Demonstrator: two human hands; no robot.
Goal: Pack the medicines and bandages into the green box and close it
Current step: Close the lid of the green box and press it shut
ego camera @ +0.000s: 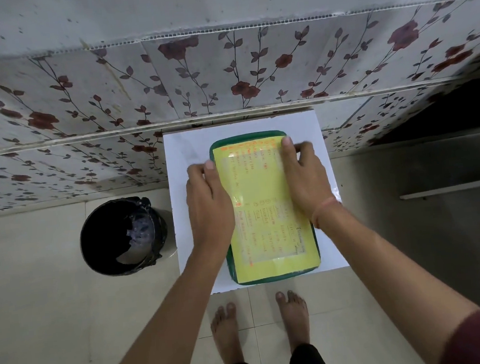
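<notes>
The green box [246, 138] lies on a small white table [188, 145], its lid down and covered by a yellow label with orange writing. My left hand [208, 202] grips the box's left edge, thumb on top of the lid. On the right edge sits my right hand [305, 175], fingers curled over the side and thumb on the label. No medicines or bandages are visible; the inside of the box is hidden.
A black bin [122, 237] lined with a black bag stands on the floor left of the table. A flower-patterned tiled wall [79, 109] rises behind. My bare feet [261, 323] stand at the table's near edge. A dark opening and ledge lie at right.
</notes>
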